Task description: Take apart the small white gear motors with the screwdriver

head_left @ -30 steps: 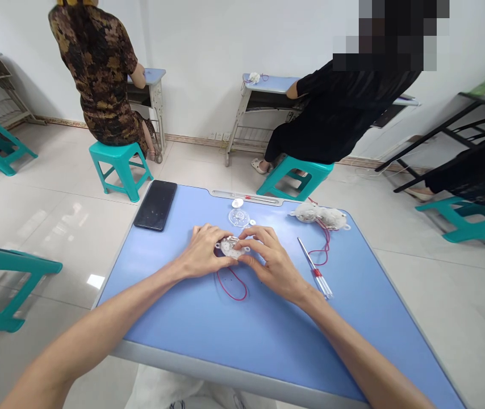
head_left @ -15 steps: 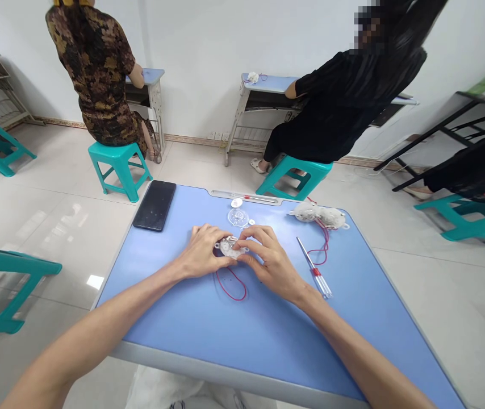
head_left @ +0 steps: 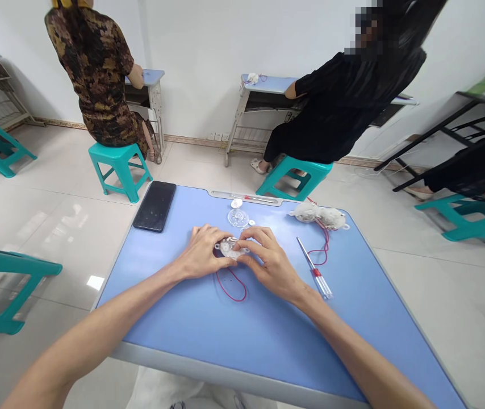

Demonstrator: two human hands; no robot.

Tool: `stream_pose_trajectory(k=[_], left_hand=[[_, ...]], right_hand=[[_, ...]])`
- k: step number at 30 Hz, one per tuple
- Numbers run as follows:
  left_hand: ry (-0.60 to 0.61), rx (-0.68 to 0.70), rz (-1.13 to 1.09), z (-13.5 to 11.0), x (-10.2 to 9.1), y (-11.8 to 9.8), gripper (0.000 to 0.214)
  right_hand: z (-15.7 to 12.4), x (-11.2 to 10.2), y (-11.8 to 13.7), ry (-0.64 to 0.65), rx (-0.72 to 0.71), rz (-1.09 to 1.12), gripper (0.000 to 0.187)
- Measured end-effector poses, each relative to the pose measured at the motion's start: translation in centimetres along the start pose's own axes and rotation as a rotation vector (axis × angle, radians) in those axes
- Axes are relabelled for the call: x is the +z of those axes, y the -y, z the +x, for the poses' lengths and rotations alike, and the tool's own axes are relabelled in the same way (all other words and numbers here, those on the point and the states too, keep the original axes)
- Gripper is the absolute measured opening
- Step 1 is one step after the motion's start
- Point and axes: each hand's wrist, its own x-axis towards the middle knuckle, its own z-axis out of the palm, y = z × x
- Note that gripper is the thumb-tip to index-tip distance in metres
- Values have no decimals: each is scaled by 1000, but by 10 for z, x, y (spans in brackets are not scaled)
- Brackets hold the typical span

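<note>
The fingers of the left hand (head_left: 203,251) are clamped on the left side of a small clear casing (head_left: 227,249), thumb along its near edge and the others curled round the far one. The right hand (head_left: 273,262) is bent over the other side, its index finger at the casing's top and its thumb near the close edge; I cannot tell whether its fingers pinch anything. The casing sits low between both hands near the middle of the table (head_left: 234,352), with pale parts visible in it, too small to make out. A red wire (head_left: 242,296) loops on the tabletop just below.

Just beyond the hands lie a clear disc (head_left: 238,218), a white disc (head_left: 236,203) and a tiny white wheel (head_left: 251,222). A shallow groove (head_left: 271,201) in the far edge holds a slim rod with a red band (head_left: 247,197). To the right, a screwdriver (head_left: 317,272) lies near two whitish casings (head_left: 304,212) trailing red wires (head_left: 324,250); a dark phone (head_left: 154,205) lies at the far left corner.

Past the table, two people sit on green stools (head_left: 117,153) at desks (head_left: 271,84) by the white wall. A white piece (head_left: 253,78) with wire rests on one desk.
</note>
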Motion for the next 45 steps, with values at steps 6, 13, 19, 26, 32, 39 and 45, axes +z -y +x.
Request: stream_pose_trajectory(k=[6,13,19,26,32,39,45], left_hand=[[-7,7,-8,0,1,1,41],[5,3,10,0,0,1,43],[0,7,7,0,0,1,42],[-6,10,-1,0,0,1,44],[-12,11,-8,0,0,1,42],[-5,5,2,1,0,2,44],[-4,11,5,1,0,0,45]], right_hand=[[-1,3,-1,-2,-13,-4,17],[-3,4,-2,-2,-7,7,14],[-4,8,-2,1,30,18,13],[-6,9,-3,-20,26,53,13],[-4,4,-6,-62,-57,30,16],[-2,8,-4,-71,-28,62,15],[-5,12,-2,-85,9,90,13]])
